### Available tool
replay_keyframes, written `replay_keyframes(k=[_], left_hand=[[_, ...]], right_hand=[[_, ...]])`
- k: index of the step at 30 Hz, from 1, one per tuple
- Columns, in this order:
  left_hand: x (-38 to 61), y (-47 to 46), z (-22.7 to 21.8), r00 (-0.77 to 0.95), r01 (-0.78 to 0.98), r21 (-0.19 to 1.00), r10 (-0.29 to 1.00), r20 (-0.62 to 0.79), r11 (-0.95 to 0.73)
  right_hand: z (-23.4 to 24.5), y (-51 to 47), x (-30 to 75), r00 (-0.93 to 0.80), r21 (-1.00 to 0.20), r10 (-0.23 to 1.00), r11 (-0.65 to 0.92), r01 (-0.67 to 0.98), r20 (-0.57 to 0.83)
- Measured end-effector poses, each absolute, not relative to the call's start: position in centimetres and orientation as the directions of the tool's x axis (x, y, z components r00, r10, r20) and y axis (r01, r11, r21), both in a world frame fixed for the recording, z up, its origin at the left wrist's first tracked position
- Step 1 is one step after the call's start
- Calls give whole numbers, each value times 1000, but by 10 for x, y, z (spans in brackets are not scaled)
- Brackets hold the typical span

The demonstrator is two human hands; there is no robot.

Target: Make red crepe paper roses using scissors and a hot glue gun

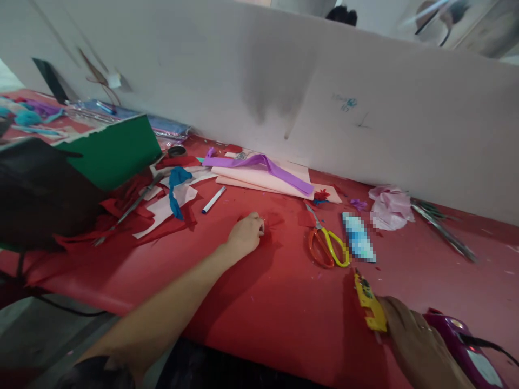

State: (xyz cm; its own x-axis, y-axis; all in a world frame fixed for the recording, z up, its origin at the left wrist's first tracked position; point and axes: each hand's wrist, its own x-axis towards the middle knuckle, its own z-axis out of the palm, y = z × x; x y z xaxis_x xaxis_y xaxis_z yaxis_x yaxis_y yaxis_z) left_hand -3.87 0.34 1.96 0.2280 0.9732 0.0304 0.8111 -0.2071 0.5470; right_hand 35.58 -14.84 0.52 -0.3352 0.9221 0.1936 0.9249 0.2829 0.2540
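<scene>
My left hand (245, 235) reaches to the middle of the red tabletop, its fingers curled together. At its fingertips lies a thin red scrap (275, 220), which blends into the table; the pinch itself is partly hidden. My right hand (409, 329), low on the right, is closed around a yellow tool (371, 305) with a pointed tip, which looks like a hot glue gun. Between the hands lie scissors (324, 240) with one orange and one yellow handle, and a blurred pale blue item (359, 237).
Peach sheets (263, 181) carry a purple strip (251, 162). A marker (213, 200), scraps (170, 205) and a green board (117, 146) lie left. At right are pink crumpled paper (391, 208), metallic rods (446, 232) and a corded magenta device (458, 335). A white partition (203, 70) stands behind.
</scene>
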Motion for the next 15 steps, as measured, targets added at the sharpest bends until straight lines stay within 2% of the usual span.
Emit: replay_keyframes(k=[3,4,8,12,15], left_hand=[[-40,1,25,348,749,559,929,125,-356],[-40,0,27,394,724,554,905,158,-411],[-37,-7,35,500,679,495,835,229,-542],[-35,-14,39,534,696,424,813,233,-579],[-34,-14,39,546,702,402,807,225,-587]], right_hand=[[23,-145,331,-255,254,922,183,950,290],[33,-140,315,-246,189,919,194,963,309],[76,-96,226,-173,-294,927,275,915,332],[80,-43,160,-232,-670,972,147,728,-40],[61,-24,142,-304,-794,947,104,599,-105]])
